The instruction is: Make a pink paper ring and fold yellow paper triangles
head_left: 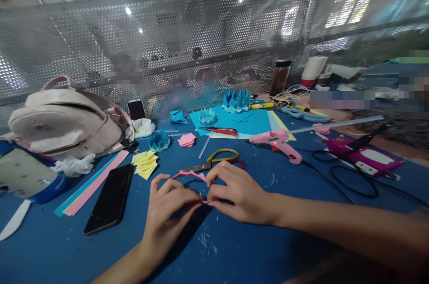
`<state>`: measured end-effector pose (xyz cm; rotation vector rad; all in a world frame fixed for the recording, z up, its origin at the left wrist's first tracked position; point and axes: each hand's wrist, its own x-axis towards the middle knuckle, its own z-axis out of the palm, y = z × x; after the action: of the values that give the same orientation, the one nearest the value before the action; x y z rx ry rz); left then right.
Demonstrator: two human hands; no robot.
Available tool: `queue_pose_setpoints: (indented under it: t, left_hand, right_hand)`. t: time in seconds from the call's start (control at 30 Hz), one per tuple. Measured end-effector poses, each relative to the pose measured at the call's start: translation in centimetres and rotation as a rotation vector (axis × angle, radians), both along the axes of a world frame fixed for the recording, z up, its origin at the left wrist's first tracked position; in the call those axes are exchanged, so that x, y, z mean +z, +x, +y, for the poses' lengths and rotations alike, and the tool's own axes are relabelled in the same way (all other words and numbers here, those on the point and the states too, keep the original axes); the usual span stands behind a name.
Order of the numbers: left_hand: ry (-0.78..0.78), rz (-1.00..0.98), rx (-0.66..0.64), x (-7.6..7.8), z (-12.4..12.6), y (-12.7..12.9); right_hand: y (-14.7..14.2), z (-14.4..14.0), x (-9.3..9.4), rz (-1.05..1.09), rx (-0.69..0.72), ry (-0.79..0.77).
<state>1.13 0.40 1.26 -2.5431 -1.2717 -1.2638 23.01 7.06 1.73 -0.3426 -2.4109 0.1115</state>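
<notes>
A pink folded paper strip, bent into a ring shape with pointed edges, is held low over the blue table. My left hand pinches its near left side, fingers curled. From the right, my right hand pinches the same strip, and the fingertips of both hands nearly meet at its near edge. Just behind lie scissors with yellow and red handles, partly hidden by my right hand. A pink glue gun with a long clear stick rests on its side farther right.
Yellow paper pieces, a pink paper stack and a black phone lie to the left. Blue folded paper crowns and a red cutter sit behind. A backpack stands back left; a black cable loops at right.
</notes>
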Motion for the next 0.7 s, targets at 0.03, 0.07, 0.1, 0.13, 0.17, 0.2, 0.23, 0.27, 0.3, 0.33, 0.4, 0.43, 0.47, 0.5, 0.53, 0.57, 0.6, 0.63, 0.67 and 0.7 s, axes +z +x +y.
queue_pose_setpoints:
  t: [0.03, 0.07, 0.1, 0.13, 0.17, 0.2, 0.23, 0.27, 0.3, 0.33, 0.4, 0.43, 0.47, 0.5, 0.53, 0.57, 0.6, 0.63, 0.67, 0.7]
  left_hand:
    - [-0.004, -0.004, -0.003, 0.00, 0.01, 0.02]
    - [-0.006, -0.009, -0.007, 0.03, 0.01, 0.05]
    - [-0.006, -0.013, -0.012, 0.06, 0.00, 0.08]
    - [-0.006, -0.017, -0.017, 0.11, -0.02, 0.11]
    - [-0.004, -0.020, -0.020, 0.17, -0.04, 0.14]
    - [-0.006, -0.022, -0.023, 0.21, -0.07, 0.17]
    - [-0.011, -0.023, -0.025, 0.25, -0.09, 0.18]
    - [-0.015, -0.027, -0.028, 0.27, -0.10, 0.19]
    - [-0.020, -0.032, -0.030, 0.27, -0.10, 0.20]
    - [-0.024, -0.036, -0.032, 0.25, -0.09, 0.20]
    - [-0.029, -0.047, -0.034, 0.21, -0.04, 0.22]
    - [-0.030, -0.052, -0.035, 0.19, -0.01, 0.23]
    - [-0.031, -0.057, -0.035, 0.17, 0.02, 0.24]
    - [-0.031, -0.061, -0.035, 0.16, 0.05, 0.26]
    - [-0.029, -0.064, -0.037, 0.16, 0.06, 0.28]
    - [-0.028, -0.066, -0.038, 0.17, 0.07, 0.29]
    - [-0.029, -0.067, -0.039, 0.17, 0.07, 0.30]
    - [-0.029, -0.069, -0.039, 0.16, 0.07, 0.30]
    - [-0.030, -0.071, -0.041, 0.16, 0.06, 0.30]
    - [-0.031, -0.073, -0.042, 0.14, 0.06, 0.29]
  right_hand:
    - [-0.03, -0.01, -0.02, 0.000, 0.000, -0.004]
    - [-0.05, -0.01, -0.03, 0.000, 0.001, -0.008]
    - [-0.06, -0.02, -0.04, -0.001, 0.001, -0.013]
    - [-0.07, -0.02, -0.04, -0.001, 0.001, -0.017]
    - [-0.07, -0.02, -0.03, -0.002, -0.001, -0.021]
    - [-0.07, -0.03, -0.01, -0.002, -0.001, -0.022]
    - [-0.07, -0.04, 0.01, -0.002, -0.002, -0.023]
    - [-0.07, -0.05, 0.03, -0.002, -0.003, -0.025]
    - [-0.07, -0.07, 0.04, -0.002, -0.004, -0.027]
    - [-0.08, -0.08, 0.04, -0.001, -0.003, -0.030]
    - [-0.10, -0.10, 0.02, 0.000, -0.003, -0.034]
    - [-0.11, -0.09, -0.01, 0.000, -0.004, -0.037]
    - [-0.12, -0.08, -0.04, 0.001, -0.003, -0.039]
    - [-0.13, -0.06, -0.08, 0.000, -0.002, -0.040]
    - [-0.13, -0.04, -0.11, 0.000, -0.001, -0.039]
    - [-0.12, -0.02, -0.14, -0.001, 0.000, -0.038]
    - [-0.12, -0.01, -0.16, -0.004, -0.001, -0.037]
    - [-0.11, 0.00, -0.17, -0.006, -0.002, -0.036]
    - [-0.11, 0.00, -0.17, -0.008, -0.003, -0.036]
    - [-0.11, -0.01, -0.16, -0.009, -0.005, -0.037]
